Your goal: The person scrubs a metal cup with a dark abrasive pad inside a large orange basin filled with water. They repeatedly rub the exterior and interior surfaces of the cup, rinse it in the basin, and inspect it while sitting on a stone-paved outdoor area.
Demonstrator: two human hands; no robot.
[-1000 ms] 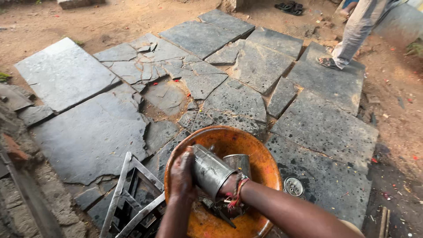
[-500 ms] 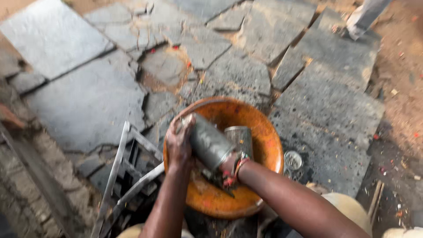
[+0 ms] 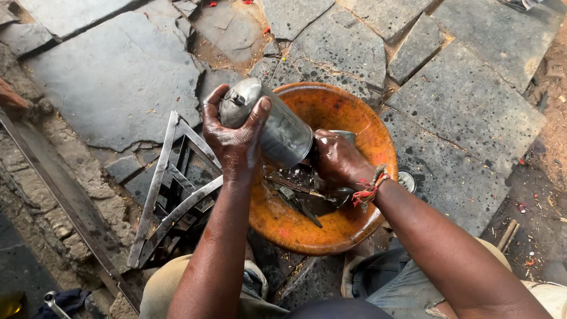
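A grey metal cylinder (image 3: 277, 127) is tilted over an orange basin (image 3: 348, 221). My left hand (image 3: 233, 139) grips its closed upper end. My right hand (image 3: 336, 160), wet and dark, holds the lower open end inside the basin; a red and yellow thread is tied at that wrist. Dark liquid and several small metal parts (image 3: 298, 198) lie in the basin's bottom, with a second metal piece partly hidden behind my right hand.
The basin rests on cracked grey stone slabs (image 3: 118, 77). A metal angle frame (image 3: 171, 189) lies to its left. A small round metal piece (image 3: 406, 180) lies right of the basin. Bare dirt (image 3: 549, 153) is at the far right. My knees are below.
The view has tilted down and closer to the basin. My left hand has shifted up over the cylinder's closed end. A person walking at the far right is no longer in view.
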